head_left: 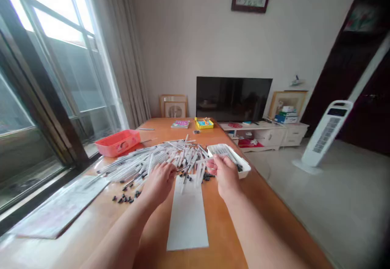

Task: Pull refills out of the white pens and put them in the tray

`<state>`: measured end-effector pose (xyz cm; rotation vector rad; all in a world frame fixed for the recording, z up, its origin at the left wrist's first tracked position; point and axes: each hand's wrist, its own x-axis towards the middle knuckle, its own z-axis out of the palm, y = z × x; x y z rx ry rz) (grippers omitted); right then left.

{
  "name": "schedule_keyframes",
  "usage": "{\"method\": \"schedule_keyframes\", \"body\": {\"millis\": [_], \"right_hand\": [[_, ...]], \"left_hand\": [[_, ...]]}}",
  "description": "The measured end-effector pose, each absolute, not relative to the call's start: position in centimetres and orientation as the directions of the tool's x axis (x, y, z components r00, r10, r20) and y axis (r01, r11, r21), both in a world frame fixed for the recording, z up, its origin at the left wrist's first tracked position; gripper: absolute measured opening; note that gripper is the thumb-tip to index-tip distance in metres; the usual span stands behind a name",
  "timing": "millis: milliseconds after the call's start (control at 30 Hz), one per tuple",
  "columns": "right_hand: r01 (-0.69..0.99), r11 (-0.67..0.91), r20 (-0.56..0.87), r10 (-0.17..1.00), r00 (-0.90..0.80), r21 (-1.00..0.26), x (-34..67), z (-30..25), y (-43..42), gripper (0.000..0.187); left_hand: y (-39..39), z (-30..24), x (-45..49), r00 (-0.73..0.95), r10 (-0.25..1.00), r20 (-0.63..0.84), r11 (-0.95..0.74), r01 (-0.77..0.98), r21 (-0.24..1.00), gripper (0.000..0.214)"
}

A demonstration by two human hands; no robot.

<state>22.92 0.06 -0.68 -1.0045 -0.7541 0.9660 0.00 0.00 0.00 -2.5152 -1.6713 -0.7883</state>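
Observation:
My left hand (161, 179) is closed, its fingertips pinching a thin dark rod (183, 168) that points to the right. Opposite it, my right hand (224, 172) pinches a clear plastic tube (203, 160), whose free end points left toward the rod. Whether rod and tube touch is too small to tell. Beyond both hands spreads a heap of clear tubes and thin sticks (158, 155). Small black caps (126, 199) lie in a group left of my left hand, and more black caps (207, 176) sit between the hands. Below them is a white paper strip (187, 220).
A white tray (245, 171) with filled tubes stands beside my right hand, near the table's right edge. Left are a red basket (117, 144) and a flat board (57, 210). A yellow box (204, 123) and a booklet (180, 124) lie at the far end.

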Motion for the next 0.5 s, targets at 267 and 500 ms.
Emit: {"method": "schedule_keyframes", "body": {"millis": [267,500], "right_hand": [[-0.304,0.186,0.068,0.931,0.358,-0.934,22.52,-0.36,-0.27,0.030],[-0.366,0.154,0.038,0.951,0.305,-0.918,22.24,0.01,-0.62,0.030]], "left_hand": [[-0.44,0.61,0.40,0.320,0.838,0.442,-0.469,0.836,0.284,0.019],[-0.47,0.26,0.09,0.322,0.838,0.441,-0.484,0.810,0.330,0.018]]}}
